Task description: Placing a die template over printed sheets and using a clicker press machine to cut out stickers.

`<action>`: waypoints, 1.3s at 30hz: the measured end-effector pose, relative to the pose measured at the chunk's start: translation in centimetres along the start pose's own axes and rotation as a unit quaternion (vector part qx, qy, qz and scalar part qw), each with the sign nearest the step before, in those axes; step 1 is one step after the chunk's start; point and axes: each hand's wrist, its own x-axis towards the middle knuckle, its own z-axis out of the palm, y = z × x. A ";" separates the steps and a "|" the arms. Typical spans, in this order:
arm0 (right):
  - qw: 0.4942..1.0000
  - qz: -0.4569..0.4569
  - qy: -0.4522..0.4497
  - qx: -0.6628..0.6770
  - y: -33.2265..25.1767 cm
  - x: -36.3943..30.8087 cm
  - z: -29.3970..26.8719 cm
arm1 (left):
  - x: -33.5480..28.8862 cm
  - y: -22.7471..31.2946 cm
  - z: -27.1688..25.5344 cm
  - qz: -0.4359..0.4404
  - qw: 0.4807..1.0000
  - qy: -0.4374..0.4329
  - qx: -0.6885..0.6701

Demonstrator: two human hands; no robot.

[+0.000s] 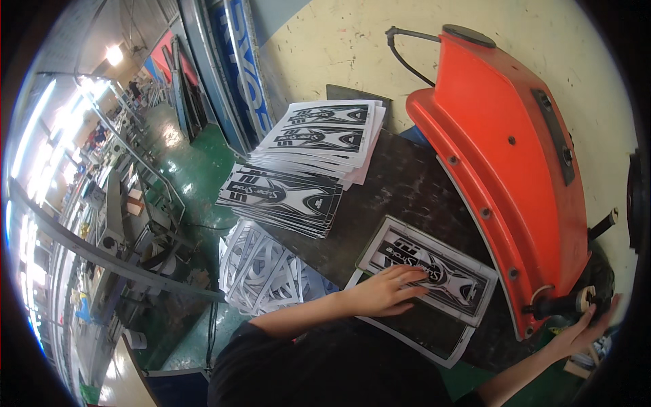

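My left hand (392, 290) lies palm down, fingers stretched and a little apart, on a pale rectangular frame (483, 316) with a black-and-white printed panel showing inside it. Under the frame is a white-edged printed sheet (450, 359) on the dark worktop. My right hand (576, 334) is at the end of a black handle (550, 306) on the lower end of a large red machine arm (515, 156). Its thumb and fingers are spread and stretched out, with the thumb by the handle's pale end; the picture rim blurs the fingertips.
Printed sheets (319, 129) and a stack of black-bordered printed panels (285, 197) sit at the worktop's (393, 176) far left. Below them lies a heap of white paper offcuts (261, 271). Metal frames and benches stand on the green floor (203, 159); a cream wall (346, 54) is behind.
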 end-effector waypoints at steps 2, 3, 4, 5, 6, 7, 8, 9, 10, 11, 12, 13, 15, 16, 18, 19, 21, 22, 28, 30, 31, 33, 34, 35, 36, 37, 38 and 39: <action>0.914 0.027 0.341 -0.220 2.9 -2.9 -2.4 | -2.1 -0.9 -0.1 -0.022 0.999 -0.008 0.029; 0.916 0.059 0.360 -0.166 4.1 -3.0 -0.9 | -2.6 -1.1 -0.5 -0.043 0.997 -0.019 0.055; 0.915 0.091 0.378 -0.112 4.7 -3.2 0.2 | -2.8 -1.2 -0.6 -0.044 0.997 -0.017 0.055; 0.890 0.103 0.424 -0.131 5.4 -2.5 1.3 | -3.0 -1.2 -0.7 -0.049 0.996 -0.017 0.077; 0.892 0.104 0.420 -0.128 6.2 -2.4 0.2 | -3.1 -1.2 -0.8 -0.049 0.994 -0.015 0.092; 0.895 0.117 0.424 -0.074 7.5 -2.4 -2.2 | -3.0 -1.3 -0.9 -0.053 0.994 -0.013 0.094; 0.894 0.131 0.429 -0.022 8.2 -2.4 -3.8 | -2.6 -1.6 -0.9 -0.058 0.992 -0.012 0.113; 0.880 0.145 0.450 -0.049 8.4 -1.6 -3.9 | -2.2 -2.0 -0.9 -0.063 0.989 -0.011 0.133; 0.880 0.145 0.450 -0.047 8.3 -1.2 -4.1 | -1.9 -2.4 -0.9 -0.064 0.989 -0.012 0.135; 0.873 0.160 0.458 -0.051 8.3 -0.7 -4.4 | -1.4 -2.7 -0.8 -0.051 0.989 -0.019 0.136; 0.866 0.175 0.465 -0.055 8.5 -0.3 -4.8 | -1.0 -3.0 -0.7 -0.038 0.989 -0.026 0.138; 0.871 0.171 0.458 -0.047 9.4 -0.4 -6.1 | -0.5 -3.3 -0.7 -0.038 0.989 -0.025 0.139; 0.871 0.174 0.456 -0.063 9.4 -0.1 -6.6 | 0.3 -3.6 -0.6 0.000 0.986 -0.051 0.156; 0.869 0.177 0.455 -0.080 9.4 0.0 -6.7 | 0.4 -3.9 -0.4 -0.001 0.986 -0.050 0.157; 0.871 0.167 0.445 -0.119 9.4 0.0 -5.9 | 0.4 -4.3 0.0 0.009 0.980 -0.119 0.158; 0.871 0.158 0.437 -0.160 9.3 -0.1 -5.4 | 0.4 -4.4 0.2 0.008 0.980 -0.118 0.160; 0.881 0.172 0.390 -0.207 8.8 -0.5 -5.3 | 0.4 -4.4 0.3 0.032 0.978 -0.114 0.170; 0.886 0.186 0.342 -0.254 8.7 -1.1 -5.5 | 0.4 -4.5 0.3 0.032 0.978 -0.113 0.171; 0.861 -0.006 0.278 -0.427 3.8 -3.7 8.0 | 0.5 -4.1 0.4 0.032 0.976 -0.134 0.169; 0.920 0.076 0.115 -0.368 2.5 -5.5 11.5 | 0.5 -4.2 0.4 0.024 0.977 -0.136 0.163; 0.944 0.102 0.007 -0.314 2.2 -5.8 13.5 | 0.6 -4.3 0.4 0.027 0.977 -0.138 0.162; 0.933 0.091 -0.181 -0.298 2.3 -5.9 17.6 | 0.6 -4.2 0.3 0.006 0.978 -0.145 0.153; 0.902 0.055 -0.258 -0.342 2.6 -5.9 19.2 | 0.5 -4.2 0.1 0.006 0.977 -0.148 0.153; 0.902 0.056 -0.256 -0.343 2.8 -6.2 20.1 | 0.6 -4.2 -0.2 0.002 0.979 -0.139 0.147; 0.906 0.066 -0.228 -0.352 3.0 -6.4 20.8 | 0.7 -4.2 -0.4 -0.002 0.981 -0.131 0.141; 0.908 0.075 -0.200 -0.360 3.2 -6.4 21.2 | 0.6 -4.1 -0.4 -0.001 0.981 -0.132 0.141; 0.908 0.075 -0.200 -0.360 3.2 -6.3 21.1 | 0.3 -3.8 -0.5 -0.013 0.986 -0.095 0.136; 0.896 0.108 -0.199 -0.382 3.3 -6.1 20.8 | -0.1 -3.6 -0.4 -0.025 0.989 -0.058 0.131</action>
